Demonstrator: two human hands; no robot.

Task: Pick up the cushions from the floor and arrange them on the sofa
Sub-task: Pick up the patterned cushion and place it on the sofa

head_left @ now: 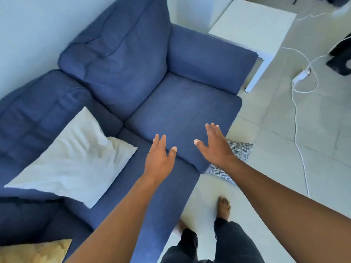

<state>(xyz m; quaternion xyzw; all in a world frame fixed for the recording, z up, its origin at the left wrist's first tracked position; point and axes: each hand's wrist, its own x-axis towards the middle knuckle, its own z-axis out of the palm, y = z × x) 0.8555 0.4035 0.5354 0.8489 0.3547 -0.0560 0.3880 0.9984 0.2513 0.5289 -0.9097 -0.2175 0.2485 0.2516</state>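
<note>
A blue sofa [182, 109] fills the left and middle of the view. A white cushion [76, 160] leans on its left seat and backrest. A yellow cushion [32, 251] shows at the bottom left corner. On the floor by the sofa's front corner lies a grey patterned cushion [240, 149], partly hidden by my right arm. My left hand [159, 158] is open above the front edge of the seat. My right hand [214, 145] is open too, fingers spread, over the seat corner just left of the patterned cushion. Neither hand holds anything.
A white side table [254, 29] stands beside the sofa's right armrest. White cables and a power strip [302, 74] trail across the tiled floor at the right. A dark object [340, 59] sits at the right edge. My bare feet stand close to the sofa front.
</note>
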